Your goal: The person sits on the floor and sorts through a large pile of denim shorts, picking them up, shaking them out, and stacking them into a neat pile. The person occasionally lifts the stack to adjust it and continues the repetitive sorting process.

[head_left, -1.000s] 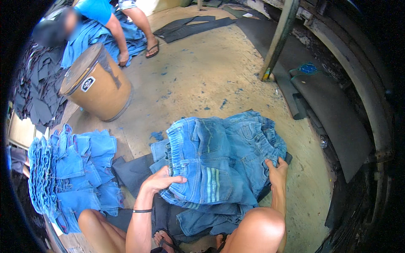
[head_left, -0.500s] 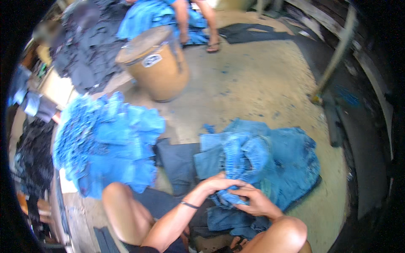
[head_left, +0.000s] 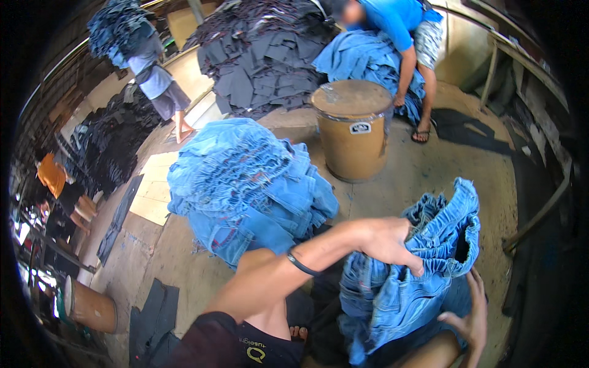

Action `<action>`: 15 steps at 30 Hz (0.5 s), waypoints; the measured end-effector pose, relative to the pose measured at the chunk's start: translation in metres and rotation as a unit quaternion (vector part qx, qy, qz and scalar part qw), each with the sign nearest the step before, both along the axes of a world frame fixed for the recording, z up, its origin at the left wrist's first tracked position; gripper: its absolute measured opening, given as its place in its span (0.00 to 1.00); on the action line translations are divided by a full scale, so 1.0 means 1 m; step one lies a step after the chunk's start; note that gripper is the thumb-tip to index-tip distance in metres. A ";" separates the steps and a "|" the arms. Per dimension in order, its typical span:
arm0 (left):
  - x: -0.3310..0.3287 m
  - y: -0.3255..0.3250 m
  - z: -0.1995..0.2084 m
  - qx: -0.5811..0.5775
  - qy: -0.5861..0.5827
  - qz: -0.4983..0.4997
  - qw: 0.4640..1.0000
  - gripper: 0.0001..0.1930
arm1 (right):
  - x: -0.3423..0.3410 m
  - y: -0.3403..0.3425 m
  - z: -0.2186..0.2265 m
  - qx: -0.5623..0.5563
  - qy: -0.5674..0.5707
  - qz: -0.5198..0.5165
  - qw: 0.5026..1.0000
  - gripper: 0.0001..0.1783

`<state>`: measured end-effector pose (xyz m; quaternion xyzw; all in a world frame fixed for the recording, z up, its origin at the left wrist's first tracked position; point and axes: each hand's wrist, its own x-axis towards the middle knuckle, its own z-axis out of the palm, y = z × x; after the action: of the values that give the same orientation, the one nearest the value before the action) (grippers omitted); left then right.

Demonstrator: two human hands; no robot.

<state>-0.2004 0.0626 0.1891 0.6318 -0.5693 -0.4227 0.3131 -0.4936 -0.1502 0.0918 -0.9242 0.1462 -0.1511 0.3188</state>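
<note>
Just in front of me, on the right, is a bundle of blue denim garments [head_left: 399, 303] with gathered elastic waistbands. Its upper part stands up, and one waistband gapes into a dark opening. My left hand [head_left: 389, 242], with a dark band on its wrist, reaches across and grips the bundle's near left side; the fingertips are hidden behind the cloth. Along the lower right side of the bundle, my right hand [head_left: 471, 316] has its thumb and fingers spread. Whether its fingertips touch the denim I cannot tell.
A big heap of blue denim [head_left: 245, 184] lies left of centre. Behind it stands a brown drum [head_left: 353, 138]. A person in a blue shirt [head_left: 392, 21] bends over more denim. Another person [head_left: 153, 80] carries a denim load. Dark cloth pieces [head_left: 264, 67] are piled at the back.
The view has swung left and up, bringing more of the room in. Both hands worked together at the denim; now they are apart, the right one spread, and the waistbands stand higher.
</note>
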 end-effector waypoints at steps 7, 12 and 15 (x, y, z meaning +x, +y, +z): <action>0.051 0.116 0.169 -0.052 -0.020 -0.017 0.998 0.23 | 0.132 0.092 -0.001 -0.159 -0.175 0.032 0.971 0.83; 0.087 0.219 0.259 -0.021 -0.042 0.134 0.990 0.24 | 0.249 0.187 0.073 -0.160 -0.348 0.028 0.923 0.79; 0.127 0.284 0.300 -0.044 -0.064 0.213 0.974 0.25 | 0.314 0.251 0.139 -0.169 -0.443 0.063 0.878 0.77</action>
<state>-0.0738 0.3463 0.4886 0.7497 -0.4588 -0.2797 0.3864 -0.1794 0.1006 0.2305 -0.8077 -0.0968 -0.5468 0.1982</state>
